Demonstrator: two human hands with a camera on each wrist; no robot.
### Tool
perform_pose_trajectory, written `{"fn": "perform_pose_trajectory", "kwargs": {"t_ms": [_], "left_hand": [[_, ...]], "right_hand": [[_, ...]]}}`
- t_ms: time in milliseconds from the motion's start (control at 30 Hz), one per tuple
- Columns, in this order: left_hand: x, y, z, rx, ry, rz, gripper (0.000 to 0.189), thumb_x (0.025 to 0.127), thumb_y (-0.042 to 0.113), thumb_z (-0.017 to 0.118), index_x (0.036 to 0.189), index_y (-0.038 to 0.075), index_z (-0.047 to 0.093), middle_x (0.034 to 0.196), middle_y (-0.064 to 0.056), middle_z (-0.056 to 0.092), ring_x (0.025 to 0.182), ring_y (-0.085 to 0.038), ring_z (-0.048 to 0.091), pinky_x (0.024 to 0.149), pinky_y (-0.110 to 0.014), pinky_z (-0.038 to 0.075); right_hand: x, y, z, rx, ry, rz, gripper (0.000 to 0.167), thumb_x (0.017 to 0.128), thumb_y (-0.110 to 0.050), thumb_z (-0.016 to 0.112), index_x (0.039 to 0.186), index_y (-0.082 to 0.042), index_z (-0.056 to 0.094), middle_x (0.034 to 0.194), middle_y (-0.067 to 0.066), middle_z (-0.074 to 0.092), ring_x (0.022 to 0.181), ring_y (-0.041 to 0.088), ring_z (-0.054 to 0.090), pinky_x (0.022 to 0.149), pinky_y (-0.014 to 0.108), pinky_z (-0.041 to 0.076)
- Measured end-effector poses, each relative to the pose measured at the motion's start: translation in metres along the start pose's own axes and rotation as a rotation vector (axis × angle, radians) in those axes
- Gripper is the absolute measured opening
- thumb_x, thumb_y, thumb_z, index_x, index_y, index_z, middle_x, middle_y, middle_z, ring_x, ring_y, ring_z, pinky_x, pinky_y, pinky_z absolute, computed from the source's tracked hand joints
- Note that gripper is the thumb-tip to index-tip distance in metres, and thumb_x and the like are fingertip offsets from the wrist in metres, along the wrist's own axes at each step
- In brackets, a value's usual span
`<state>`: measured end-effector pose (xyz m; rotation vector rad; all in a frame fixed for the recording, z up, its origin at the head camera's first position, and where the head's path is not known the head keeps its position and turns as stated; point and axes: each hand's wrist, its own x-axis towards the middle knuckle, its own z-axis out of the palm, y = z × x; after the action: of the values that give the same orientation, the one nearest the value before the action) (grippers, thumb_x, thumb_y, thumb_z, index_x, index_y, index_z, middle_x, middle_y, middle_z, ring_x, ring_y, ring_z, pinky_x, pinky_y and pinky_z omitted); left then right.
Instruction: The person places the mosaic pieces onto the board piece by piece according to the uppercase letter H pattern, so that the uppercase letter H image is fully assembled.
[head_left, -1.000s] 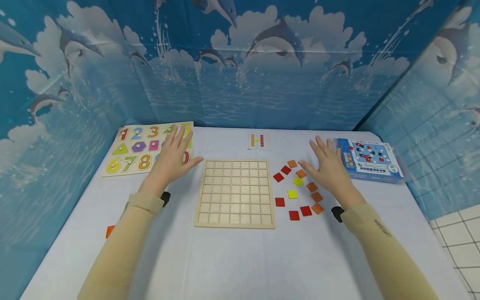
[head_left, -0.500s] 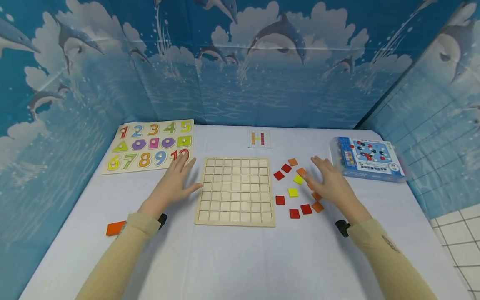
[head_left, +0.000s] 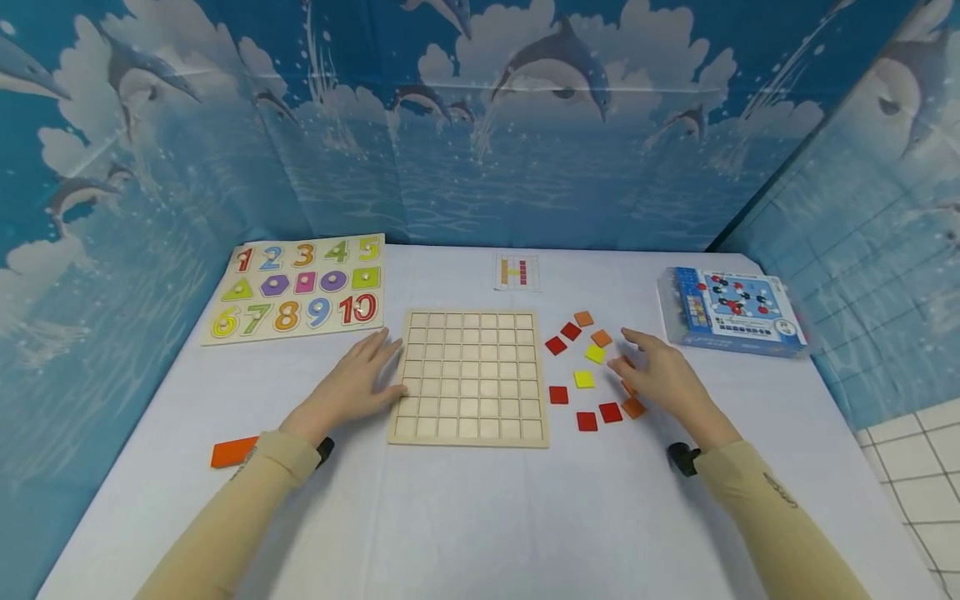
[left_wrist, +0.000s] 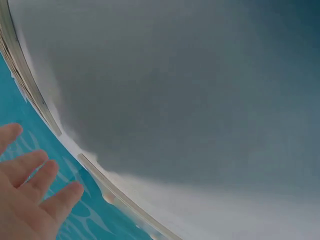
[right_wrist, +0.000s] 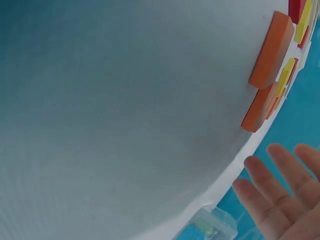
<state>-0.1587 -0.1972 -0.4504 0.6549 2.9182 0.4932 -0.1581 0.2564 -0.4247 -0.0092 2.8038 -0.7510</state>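
Note:
A wooden grid board [head_left: 468,443] lies flat in the middle of the white table. My left hand [head_left: 348,392] is at its left side, fingers spread, with thumb and fingertips right at the edge. To the board's right lie loose square tiles: several red tiles [head_left: 558,395], several orange tiles [head_left: 583,318] and two yellow tiles [head_left: 584,380]. Over the right side of this group hovers my right hand [head_left: 663,379], its fingers loosely bent and partly hiding some orange tiles. Nothing shows in either hand. In the right wrist view, fingers [right_wrist: 272,187] appear beyond an orange tile [right_wrist: 271,50].
A number and shape puzzle board [head_left: 292,292] lies at the back left. A small pattern card [head_left: 517,272] is behind the grid board. At the back right stands a blue box [head_left: 738,312]. An orange piece [head_left: 233,452] lies beside the left sleeve [head_left: 247,500].
My left hand has come down from over the puzzle board to the grid board's left edge. My right hand has lowered toward the orange tiles, its fingers bending slightly.

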Motion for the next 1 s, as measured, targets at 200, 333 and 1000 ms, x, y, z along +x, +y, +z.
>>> {"fn": "perform_pose_trajectory", "kwargs": {"t_ms": [200,333,1000], "left_hand": [[-0.001,0.000,0.003,-0.012,-0.065,0.004,0.075,0.092,0.040,0.066,0.152,0.007,0.036,0.159,-0.023,0.028,0.146,-0.042,0.029,0.121,-0.055,0.029],[-0.002,0.001,0.003,-0.028,-0.110,-0.012,0.073,0.093,0.040,0.066,0.153,0.008,0.036,0.160,-0.021,0.027,0.147,-0.042,0.027,0.121,-0.056,0.028],[-0.006,0.001,0.005,-0.003,-0.120,0.013,0.072,0.096,0.037,0.062,0.153,0.005,0.032,0.160,-0.023,0.026,0.147,-0.044,0.025,0.122,-0.057,0.025]], "right_hand": [[0.005,0.007,-0.002,0.083,-0.022,0.048,0.063,0.097,-0.037,0.061,0.147,-0.004,0.041,0.141,0.024,0.049,0.125,0.042,0.049,0.098,0.055,0.053],[0.010,0.010,-0.001,0.098,-0.033,0.083,0.057,0.096,-0.035,0.064,0.139,-0.001,0.048,0.131,0.024,0.055,0.114,0.039,0.054,0.094,0.048,0.057],[0.024,0.005,0.005,0.134,-0.038,0.192,0.040,0.091,-0.021,0.071,0.121,0.000,0.054,0.105,0.017,0.057,0.091,0.026,0.054,0.073,0.023,0.051]]}}
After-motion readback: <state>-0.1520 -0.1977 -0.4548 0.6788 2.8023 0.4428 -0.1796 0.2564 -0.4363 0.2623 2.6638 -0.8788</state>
